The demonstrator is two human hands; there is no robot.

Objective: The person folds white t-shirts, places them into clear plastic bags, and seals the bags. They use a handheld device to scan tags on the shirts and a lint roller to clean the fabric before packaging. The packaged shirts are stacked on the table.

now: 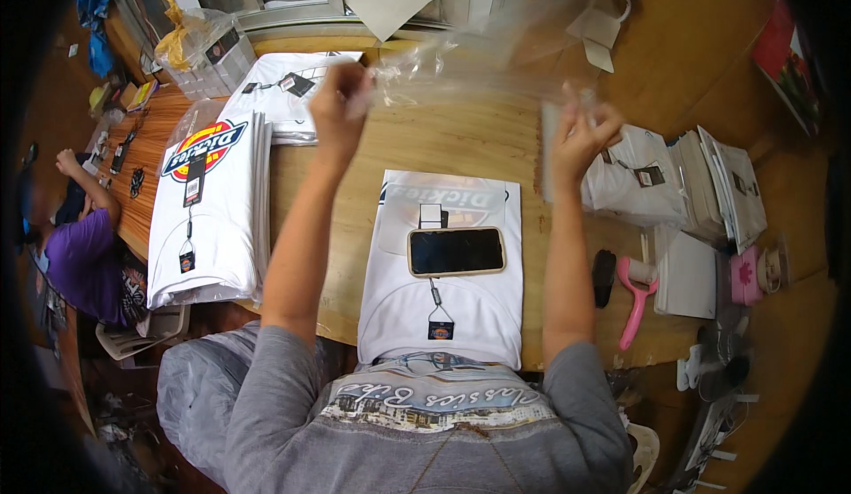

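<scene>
Both arms reach forward over the table, with a clear plastic bag [479, 69] stretched between the hands and blurred by motion. My left hand [341, 108] is closed on the bag's left end. At its right end, my right hand [583, 135] pinches the plastic between bent fingers. Below them, close to my body, lies a folded white T-shirt [483, 317] with a printed chest logo and a dark tag on a cord. A black-screened phone [456, 251] in a light case rests on the shirt.
Stacked white T-shirts [208, 255] stand left, with more folded shirts [284, 95] behind. At right are bagged shirts [634, 175], a pink-handled lint roller [636, 303], a black brush-like object [604, 279] and a pink box [746, 274]. A person in purple [84, 255] sits far left.
</scene>
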